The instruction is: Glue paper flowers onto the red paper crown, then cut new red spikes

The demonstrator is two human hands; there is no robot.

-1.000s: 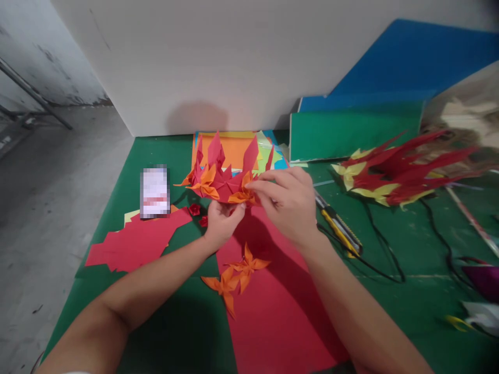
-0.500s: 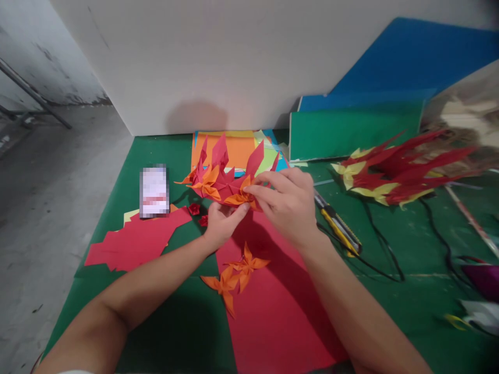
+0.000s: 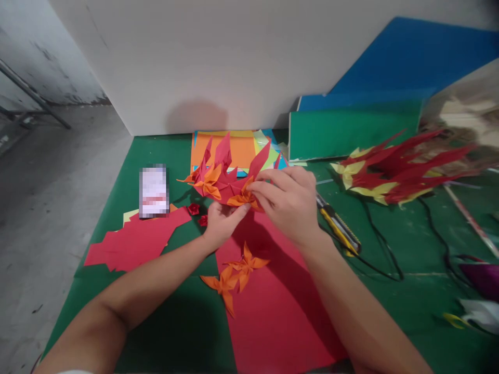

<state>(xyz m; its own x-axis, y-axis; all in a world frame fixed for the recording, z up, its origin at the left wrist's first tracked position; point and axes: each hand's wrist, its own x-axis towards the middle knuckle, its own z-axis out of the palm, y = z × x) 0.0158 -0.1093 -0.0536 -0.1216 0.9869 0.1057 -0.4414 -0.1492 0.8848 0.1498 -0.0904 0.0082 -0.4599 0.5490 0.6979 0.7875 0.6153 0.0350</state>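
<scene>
A red folded-paper piece point(image 3: 223, 151) with tall points and orange paper flowers along its lower edge is held up over the table. My left hand point(image 3: 224, 223) grips it from below, thumb at the edge near an orange flower point(image 3: 245, 197). The fingers of my right hand point(image 3: 290, 200) pinch that same flower from the right. Beneath my hands, more orange folded flowers point(image 3: 226, 285) lie on a long red sheet point(image 3: 284, 311). Two small red flowers point(image 3: 194, 209) rest just left of my left hand.
On the green table point(image 3: 167, 332) are a phone point(image 3: 154, 191) and red cut paper point(image 3: 128, 244) at the left. A yellow cutter point(image 3: 339, 226), black cable and a finished-looking red-yellow paper piece point(image 3: 390, 171) are at the right. Coloured sheets point(image 3: 224, 148) lie behind.
The held paper piece has tilted slightly and its points have shifted a little to the right. Both hands keep their hold, with my right hand slightly farther right.
</scene>
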